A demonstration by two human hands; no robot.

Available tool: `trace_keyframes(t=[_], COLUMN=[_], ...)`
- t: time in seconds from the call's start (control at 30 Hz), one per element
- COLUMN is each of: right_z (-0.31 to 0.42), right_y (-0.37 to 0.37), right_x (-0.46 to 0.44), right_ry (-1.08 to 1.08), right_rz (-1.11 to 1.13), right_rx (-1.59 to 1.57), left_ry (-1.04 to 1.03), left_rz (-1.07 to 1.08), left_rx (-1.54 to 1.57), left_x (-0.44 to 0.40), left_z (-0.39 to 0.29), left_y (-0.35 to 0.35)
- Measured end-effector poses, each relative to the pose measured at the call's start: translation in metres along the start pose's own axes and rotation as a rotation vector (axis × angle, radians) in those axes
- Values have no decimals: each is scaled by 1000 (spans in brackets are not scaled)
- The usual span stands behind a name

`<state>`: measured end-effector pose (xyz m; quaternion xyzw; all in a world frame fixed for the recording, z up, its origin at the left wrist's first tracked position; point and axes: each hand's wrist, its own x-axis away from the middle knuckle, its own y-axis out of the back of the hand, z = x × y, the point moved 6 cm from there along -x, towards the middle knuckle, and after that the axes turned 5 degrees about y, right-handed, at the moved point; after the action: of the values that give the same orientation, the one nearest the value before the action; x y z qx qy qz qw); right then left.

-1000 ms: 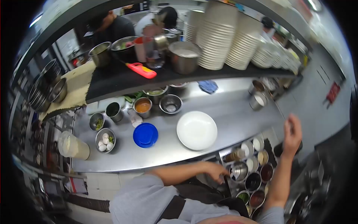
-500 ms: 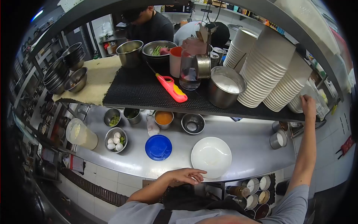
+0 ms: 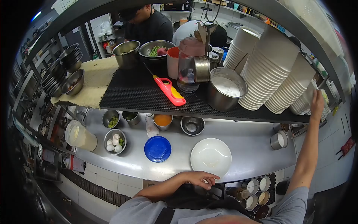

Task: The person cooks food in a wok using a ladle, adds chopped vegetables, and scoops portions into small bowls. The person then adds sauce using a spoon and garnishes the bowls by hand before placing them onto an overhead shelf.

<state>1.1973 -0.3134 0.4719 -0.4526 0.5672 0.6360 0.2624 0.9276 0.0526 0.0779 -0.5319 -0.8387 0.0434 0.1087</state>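
My left hand [image 3: 202, 179] is held over the near edge of the counter, just in front of a white plate [image 3: 211, 156]. Its fingers are loosely spread and hold nothing. At the right end of the shelf, my right hand [image 3: 317, 105] reaches up with its fingers stretched out, beside a short stack of pale plastic containers [image 3: 301, 103]. Whether the fingertips touch the stack is hard to see. Taller stacks of white tubs [image 3: 266, 71] stand left of it. A blue lid-like disc [image 3: 157, 149] lies on the counter left of the plate.
On the shelf are a red-and-yellow lighter [image 3: 169, 91], a metal pot of white contents [image 3: 228, 87] and a clear jug [image 3: 189, 71]. A bowl of eggs [image 3: 115, 142] and an orange-filled bowl [image 3: 163, 121] stand on the counter. A co-worker [image 3: 147, 26] stands behind the shelf.
My right hand has moved slightly right and up along the plastic containers, its fingers straighter. My left hand has shifted a little to the right. The view has tilted slightly.
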Motion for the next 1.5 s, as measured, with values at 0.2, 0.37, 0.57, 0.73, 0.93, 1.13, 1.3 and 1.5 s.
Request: trace_keyframes(t=[0.2, 0.37, 0.57, 0.73, 0.93, 1.13, 1.3, 1.5], right_z=[24, 106, 239, 289, 404, 680, 715, 692], right_y=[107, 170, 204, 269, 516, 732, 763, 816], right_x=[63, 182, 305, 419, 606, 762, 882, 872], right_ry=[-239, -224, 103, -131, -1293, -2077, -2430, -2278], right_rz=[-74, 67, 495, 498, 115, 292, 188, -16], right_rx=[-124, -309, -363, -312, 619, 1701, 1169, 1209], left_ry=[29, 69, 230, 457, 497, 622, 713, 835], left_rz=[-25, -192, 333, 75, 313, 617, 744, 904], left_rx=[69, 468, 784, 547, 209, 35, 11, 21], left_x=[-16, -62, -111, -114, -108, -72, -20, 37], left_z=[3, -43, -102, -36, 46, 95, 139, 150], left_y=[8, 13, -51, -110, -250, -423, -549, -623])
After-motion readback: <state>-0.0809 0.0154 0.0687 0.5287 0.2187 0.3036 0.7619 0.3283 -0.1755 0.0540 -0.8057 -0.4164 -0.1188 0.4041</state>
